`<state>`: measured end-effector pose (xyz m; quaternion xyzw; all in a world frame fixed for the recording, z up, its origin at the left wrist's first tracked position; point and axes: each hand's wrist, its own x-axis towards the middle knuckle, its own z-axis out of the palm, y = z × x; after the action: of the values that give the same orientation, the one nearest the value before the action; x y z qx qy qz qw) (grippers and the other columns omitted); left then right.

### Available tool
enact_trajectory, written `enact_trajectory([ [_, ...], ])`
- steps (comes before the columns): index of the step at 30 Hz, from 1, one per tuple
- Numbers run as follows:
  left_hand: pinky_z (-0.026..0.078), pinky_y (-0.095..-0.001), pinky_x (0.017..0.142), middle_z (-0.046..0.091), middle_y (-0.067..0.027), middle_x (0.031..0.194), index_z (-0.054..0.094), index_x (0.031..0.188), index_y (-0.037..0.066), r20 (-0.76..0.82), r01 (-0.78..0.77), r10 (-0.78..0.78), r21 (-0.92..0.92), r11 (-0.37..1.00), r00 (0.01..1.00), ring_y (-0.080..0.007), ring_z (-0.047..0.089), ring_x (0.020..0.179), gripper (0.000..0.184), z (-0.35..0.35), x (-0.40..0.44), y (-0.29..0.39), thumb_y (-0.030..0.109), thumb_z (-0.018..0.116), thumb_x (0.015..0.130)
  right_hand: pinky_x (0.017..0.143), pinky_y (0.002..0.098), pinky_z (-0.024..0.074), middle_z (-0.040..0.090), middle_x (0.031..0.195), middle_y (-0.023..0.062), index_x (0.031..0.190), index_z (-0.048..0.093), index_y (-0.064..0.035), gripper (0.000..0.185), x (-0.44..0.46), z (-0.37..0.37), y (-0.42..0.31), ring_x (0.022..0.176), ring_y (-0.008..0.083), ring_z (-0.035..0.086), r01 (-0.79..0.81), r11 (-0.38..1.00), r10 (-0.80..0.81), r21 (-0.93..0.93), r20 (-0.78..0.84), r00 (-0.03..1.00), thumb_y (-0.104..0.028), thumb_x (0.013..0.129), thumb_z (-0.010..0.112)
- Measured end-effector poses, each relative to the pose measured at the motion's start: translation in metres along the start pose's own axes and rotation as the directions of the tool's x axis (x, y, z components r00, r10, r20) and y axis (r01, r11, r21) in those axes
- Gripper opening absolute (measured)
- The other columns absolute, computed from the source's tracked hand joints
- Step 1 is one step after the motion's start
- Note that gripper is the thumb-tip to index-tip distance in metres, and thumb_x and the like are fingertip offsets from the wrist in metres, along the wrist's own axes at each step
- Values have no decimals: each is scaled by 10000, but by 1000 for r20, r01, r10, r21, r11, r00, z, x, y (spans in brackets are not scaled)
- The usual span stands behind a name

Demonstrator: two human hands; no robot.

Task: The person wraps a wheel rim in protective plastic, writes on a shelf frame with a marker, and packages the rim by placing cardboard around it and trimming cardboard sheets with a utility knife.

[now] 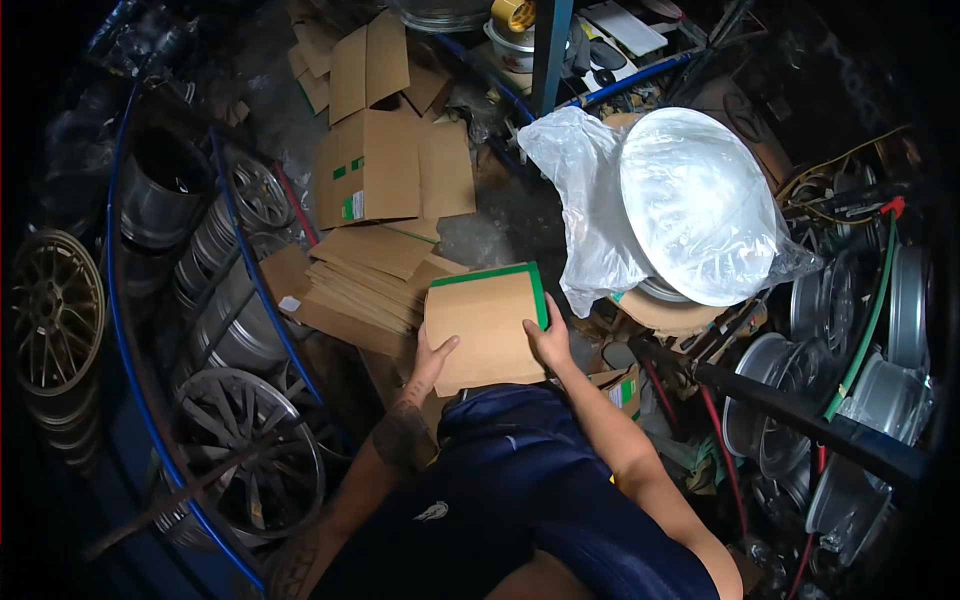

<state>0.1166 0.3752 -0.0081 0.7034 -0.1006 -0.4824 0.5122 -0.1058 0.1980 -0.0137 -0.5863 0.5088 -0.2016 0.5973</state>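
A folded piece of brown cardboard [487,335] with a green border along its far and right edges is held in front of my body. My left hand [434,358] grips its left edge, thumb on top and fingers underneath. On the opposite edge, my right hand [548,338] is closed the same way, its thumb lying on the upper face. Just left of the held piece lies a stack of flat cardboard sheets [365,290]. Beyond it, an opened cardboard box [390,165] with green labels lies on the floor.
A wheel rim wrapped in clear plastic [700,205] sits at the right on cardboard. Blue metal rails [122,300] and bare rims [245,450] line the left. More rims [775,400] and a dark bar [780,400] stand right. A post [551,55] rises at the back.
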Motion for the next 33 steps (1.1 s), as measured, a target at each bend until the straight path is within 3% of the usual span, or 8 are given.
enact_trajectory([
  [5,508,-444,1020,624,-95,1349,524,1421,97,317,521,-416,-577,628,852,-290,602,1225,667,3,-6,-20,581,613,970,1152,375,357,383,1577,254,1645,57,-59,957,11,-9,-120,1410,258,447,-398,714,36,576,538,842,-399,975,650],
  [9,501,-441,1009,662,-58,1311,563,1402,126,269,413,-321,-702,580,908,-257,624,1179,574,58,-10,-12,554,534,1021,1082,414,441,588,1391,248,1567,290,-16,888,-21,21,-148,1306,307,576,263,959,-283,108,275,919,-382,910,763],
  [13,370,-515,1151,337,-141,1614,204,1610,86,435,500,-395,-156,852,809,-359,444,1400,845,69,-15,32,477,636,996,860,398,571,744,1093,207,1308,531,-51,497,-7,15,-134,1028,303,740,177,981,-163,76,-162,973,-243,914,765],
  [17,294,-483,1203,170,-301,1623,-38,1607,3,109,-220,192,405,887,975,-422,266,1489,1241,72,-19,92,280,877,815,795,447,562,734,1030,216,1312,588,-113,512,3,-34,-139,940,398,720,245,914,-223,-325,104,969,-265,864,783],
  [19,409,-457,1115,417,-278,1508,265,1554,-10,186,-669,689,508,543,701,-361,469,1374,987,78,-27,152,309,858,832,784,476,545,720,976,228,1342,596,-122,552,-8,-50,-168,908,416,699,247,891,-134,-380,299,945,-280,848,785],
  [22,513,-380,888,672,-144,1064,596,1207,-15,438,-644,488,353,679,755,-242,638,1016,497,93,-14,172,299,811,888,771,469,537,709,887,187,1328,608,-99,557,-18,-55,-171,863,393,696,293,874,-134,-388,386,913,-275,834,795],
  [25,450,-361,615,526,-89,668,562,857,-3,212,-409,355,331,850,910,-161,496,654,370,110,2,125,300,756,942,864,428,522,702,940,152,1274,626,-79,572,-31,-37,-130,907,351,685,451,611,-387,-651,251,887,-316,793,826],
  [33,495,-431,633,634,-221,684,685,865,-26,61,-226,260,704,673,964,-316,653,661,459,107,-7,49,429,720,916,1025,466,422,664,1144,175,1273,519,-33,993,-45,-19,-82,1121,347,623,389,537,-26,-748,447,894,-510,517,952],
])
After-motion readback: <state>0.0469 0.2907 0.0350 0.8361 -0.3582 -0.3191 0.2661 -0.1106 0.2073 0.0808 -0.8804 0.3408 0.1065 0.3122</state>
